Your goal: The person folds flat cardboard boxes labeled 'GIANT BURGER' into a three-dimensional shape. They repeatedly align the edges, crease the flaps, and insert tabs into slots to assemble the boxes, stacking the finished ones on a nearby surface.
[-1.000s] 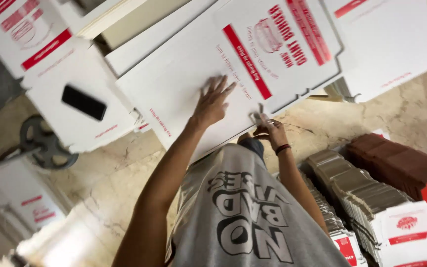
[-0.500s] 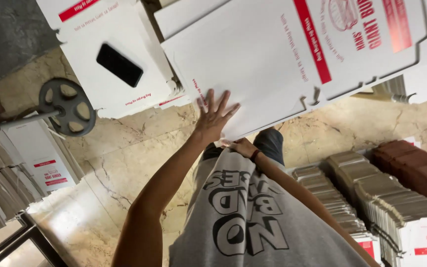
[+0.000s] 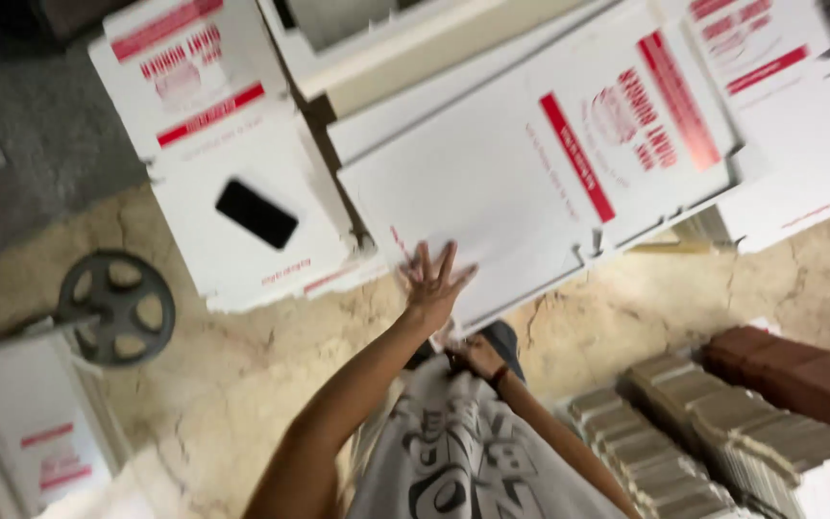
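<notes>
White flat carton (image 3: 530, 183): your left hand (image 3: 431, 284), fingers splayed, presses near edge to steady it; right hand (image 3: 477, 356) grips underneath, fingers partly hidden. Black phone (image 3: 256, 213) left.

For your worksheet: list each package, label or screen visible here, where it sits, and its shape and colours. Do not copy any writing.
Flat cardboard sheet: centre, under the left hand; white with red bars.
Folded box: upper left; white, red stripes.
Phone: lying on that box; black rectangle, dark screen.
Stacked flat cartons: lower right; brown-grey edges.
Small white carton: lower left; red markings.
</notes>
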